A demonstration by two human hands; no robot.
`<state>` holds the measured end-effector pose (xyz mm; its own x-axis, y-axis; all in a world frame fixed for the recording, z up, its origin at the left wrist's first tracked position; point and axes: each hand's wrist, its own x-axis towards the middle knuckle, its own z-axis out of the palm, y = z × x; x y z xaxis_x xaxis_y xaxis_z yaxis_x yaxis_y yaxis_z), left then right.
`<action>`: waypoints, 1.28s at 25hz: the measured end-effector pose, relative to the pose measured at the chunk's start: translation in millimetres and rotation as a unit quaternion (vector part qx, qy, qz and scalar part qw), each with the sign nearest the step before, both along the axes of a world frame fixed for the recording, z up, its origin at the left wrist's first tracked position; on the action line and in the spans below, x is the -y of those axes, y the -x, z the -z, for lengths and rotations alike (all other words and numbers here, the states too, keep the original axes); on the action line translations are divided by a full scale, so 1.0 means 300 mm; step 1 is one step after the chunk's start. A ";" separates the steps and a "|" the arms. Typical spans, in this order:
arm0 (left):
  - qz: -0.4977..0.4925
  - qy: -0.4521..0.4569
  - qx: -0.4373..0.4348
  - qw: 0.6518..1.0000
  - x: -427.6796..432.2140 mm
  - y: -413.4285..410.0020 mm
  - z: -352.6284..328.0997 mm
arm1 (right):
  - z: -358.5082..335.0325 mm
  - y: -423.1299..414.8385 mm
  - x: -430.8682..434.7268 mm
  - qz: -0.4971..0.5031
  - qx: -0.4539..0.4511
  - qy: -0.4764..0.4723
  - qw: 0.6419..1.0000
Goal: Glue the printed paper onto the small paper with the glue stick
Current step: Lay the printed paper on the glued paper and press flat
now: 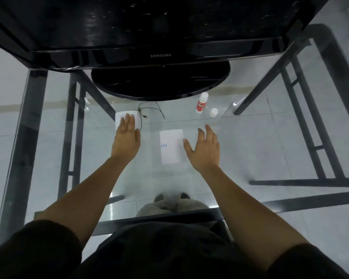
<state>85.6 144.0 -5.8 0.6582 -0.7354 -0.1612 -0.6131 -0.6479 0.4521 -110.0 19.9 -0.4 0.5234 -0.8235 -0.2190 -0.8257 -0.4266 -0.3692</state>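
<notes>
Centre paper (169,137), white with three small blue printed marks, lies flat on the glass desk (250,137), straight in front of the person

Second paper (119,121), also white with faint print, sits further off and to the left, near the monitor's round base (159,83). Cannot tell which of the two is the "printed" one and which the "small" one

Left hand (126,135): fingers straight and together, laid flat on the second paper, covering most of it. Grips nothing

Right hand (206,150): fingers spread and relaxed, holding nothing. Thumb tip is at the right edge of the centre paper; contact not clear

Glue stick (201,103) stands upright beyond the right hand, well apart from both papers, with a small white cap (213,112) just beside it. A thin black cable (149,111) trails on the glass by the second paper

Handling, as judged:
- both papers are thin, light and limp, and likely to slide on smooth glass
- flat-lying sheets give no edge to pinch; slide one under flat fingers, or lift a corner with a fingertip
- while gluing, one hand should pin the sheet near an edge so it does not drag or crease
- glue stick is rigid and light; take it round the barrel
</notes>
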 end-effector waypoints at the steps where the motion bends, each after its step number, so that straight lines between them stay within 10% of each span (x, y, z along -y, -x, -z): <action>1: -0.008 -0.017 0.006 1.000 -0.030 -0.007 0.004 | -0.011 -0.020 -0.028 0.013 0.034 -0.020 0.999; 32: 0.072 -0.058 0.038 0.995 -0.161 0.155 0.035 | -0.031 -0.114 -0.133 0.055 0.113 -0.139 0.982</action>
